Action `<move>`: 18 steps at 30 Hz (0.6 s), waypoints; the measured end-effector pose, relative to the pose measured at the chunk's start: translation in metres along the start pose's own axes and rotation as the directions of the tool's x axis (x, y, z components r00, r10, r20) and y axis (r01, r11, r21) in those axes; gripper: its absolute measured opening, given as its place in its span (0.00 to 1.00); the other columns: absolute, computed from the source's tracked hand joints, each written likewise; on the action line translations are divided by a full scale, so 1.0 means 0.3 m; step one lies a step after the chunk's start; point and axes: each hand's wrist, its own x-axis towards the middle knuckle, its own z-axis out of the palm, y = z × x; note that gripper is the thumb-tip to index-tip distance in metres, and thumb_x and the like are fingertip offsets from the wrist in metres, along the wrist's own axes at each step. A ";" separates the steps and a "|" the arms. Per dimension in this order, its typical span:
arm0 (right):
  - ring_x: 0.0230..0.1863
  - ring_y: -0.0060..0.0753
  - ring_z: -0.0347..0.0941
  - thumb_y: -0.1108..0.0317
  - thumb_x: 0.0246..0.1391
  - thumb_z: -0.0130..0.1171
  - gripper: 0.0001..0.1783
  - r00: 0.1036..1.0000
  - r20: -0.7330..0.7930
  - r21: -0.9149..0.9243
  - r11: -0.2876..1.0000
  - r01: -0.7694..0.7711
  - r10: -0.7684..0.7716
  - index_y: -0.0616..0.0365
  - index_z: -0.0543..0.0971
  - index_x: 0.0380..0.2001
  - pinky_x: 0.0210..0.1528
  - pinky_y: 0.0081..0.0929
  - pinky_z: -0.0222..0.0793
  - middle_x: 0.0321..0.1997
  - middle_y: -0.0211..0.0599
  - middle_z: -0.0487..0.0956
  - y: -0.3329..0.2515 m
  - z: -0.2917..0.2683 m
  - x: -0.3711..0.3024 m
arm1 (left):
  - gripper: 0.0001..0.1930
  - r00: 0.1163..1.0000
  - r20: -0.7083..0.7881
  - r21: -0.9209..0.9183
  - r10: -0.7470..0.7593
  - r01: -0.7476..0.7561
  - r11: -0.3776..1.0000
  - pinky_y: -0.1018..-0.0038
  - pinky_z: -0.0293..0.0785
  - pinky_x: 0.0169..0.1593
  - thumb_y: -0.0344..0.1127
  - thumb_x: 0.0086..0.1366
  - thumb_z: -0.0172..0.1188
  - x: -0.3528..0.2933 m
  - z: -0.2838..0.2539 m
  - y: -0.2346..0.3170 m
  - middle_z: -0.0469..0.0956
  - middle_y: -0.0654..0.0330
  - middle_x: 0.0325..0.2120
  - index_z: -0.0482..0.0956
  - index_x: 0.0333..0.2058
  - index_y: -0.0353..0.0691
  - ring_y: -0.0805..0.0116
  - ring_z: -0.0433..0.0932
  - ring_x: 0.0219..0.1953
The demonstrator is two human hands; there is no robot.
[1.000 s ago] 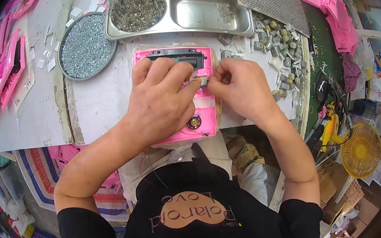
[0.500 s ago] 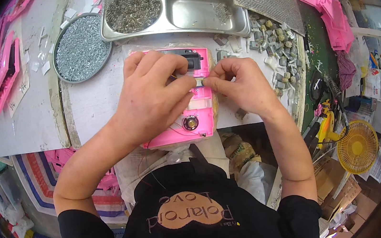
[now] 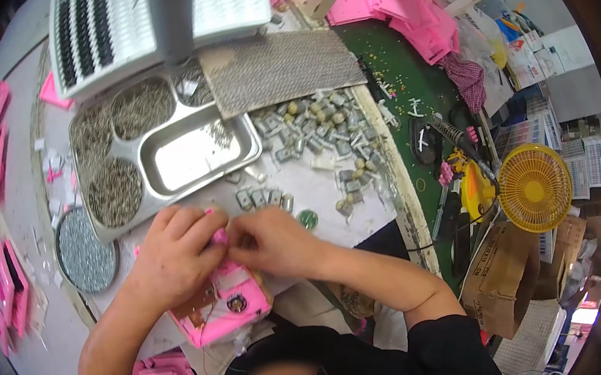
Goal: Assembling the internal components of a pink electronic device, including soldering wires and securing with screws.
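Observation:
A pink plastic housing lies at the table's near edge, with a small round black-rimmed speaker and a brown board inside it. Over its far part, my left hand is closed, fingers curled round the pink plastic. My right hand meets it from the right, with thumb and fingertips pinched together. What lies in that pinch is hidden. Beyond the hands stands a steel compartment tray with small metal screws in several wells.
A round dish of silvery screws stands left. Small grey motors lie loosely behind my right hand, near a green disc. Pink parts line the far left. A yellow fan and a cardboard box are at right.
My view has swung toward the right, so the tray and the housing appear farther left. Both hands have shifted on the housing and now nearly touch, covering its far part.

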 end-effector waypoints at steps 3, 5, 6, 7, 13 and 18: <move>0.34 0.48 0.83 0.64 0.54 0.68 0.11 0.991 -0.029 -0.108 0.986 0.128 -0.132 0.61 0.80 0.28 0.37 0.37 0.76 0.31 0.47 0.84 0.027 0.001 -0.009 | 0.12 0.995 0.082 -0.025 0.055 -0.053 0.998 0.59 0.72 0.52 0.37 0.46 0.65 0.029 -0.041 0.001 0.77 0.61 0.48 0.84 0.32 0.43 0.61 0.75 0.48; 0.34 0.34 0.81 0.62 0.56 0.68 0.11 0.992 0.118 -0.041 0.997 0.060 -0.055 0.58 0.83 0.32 0.37 0.34 0.75 0.32 0.41 0.84 0.006 -0.118 0.030 | 0.13 0.993 0.099 -0.035 0.067 -0.064 0.997 0.59 0.72 0.52 0.36 0.46 0.65 0.006 -0.052 -0.008 0.78 0.61 0.48 0.85 0.33 0.42 0.62 0.76 0.48; 0.33 0.29 0.80 0.61 0.57 0.68 0.10 0.990 0.138 0.049 0.998 0.028 -0.035 0.57 0.84 0.34 0.37 0.32 0.74 0.31 0.38 0.84 -0.002 -0.211 0.076 | 0.14 0.990 0.118 0.016 0.077 -0.079 0.997 0.59 0.72 0.52 0.36 0.47 0.65 -0.013 -0.067 -0.017 0.79 0.61 0.48 0.86 0.35 0.42 0.63 0.76 0.48; 0.30 0.22 0.77 0.61 0.58 0.68 0.09 0.996 -0.076 0.040 0.998 0.044 -0.041 0.55 0.86 0.36 0.36 0.29 0.74 0.29 0.32 0.83 0.040 -0.317 0.124 | 0.14 0.988 0.132 0.003 0.084 -0.085 0.996 0.58 0.72 0.52 0.36 0.48 0.65 -0.014 -0.064 -0.022 0.79 0.61 0.47 0.86 0.36 0.43 0.63 0.76 0.48; 0.39 0.34 0.85 0.56 0.50 0.72 0.27 0.605 -0.786 -0.390 0.659 -0.643 0.125 0.62 0.82 0.50 0.37 0.35 0.82 0.40 0.43 0.87 0.507 -1.136 0.553 | 0.14 0.978 0.198 -0.070 0.067 -0.054 0.996 0.58 0.71 0.54 0.36 0.49 0.63 0.033 -0.057 -0.018 0.78 0.61 0.47 0.86 0.37 0.45 0.63 0.76 0.48; 0.25 0.33 0.76 0.65 0.52 0.74 0.16 0.283 -0.760 0.595 0.801 -0.057 0.585 0.60 0.79 0.40 0.24 0.33 0.81 0.32 0.38 0.79 0.789 -1.236 0.831 | 0.09 0.971 0.203 -0.193 -0.127 0.167 0.967 0.62 0.70 0.52 0.36 0.50 0.61 0.045 -0.050 -0.017 0.77 0.56 0.48 0.81 0.30 0.41 0.59 0.75 0.48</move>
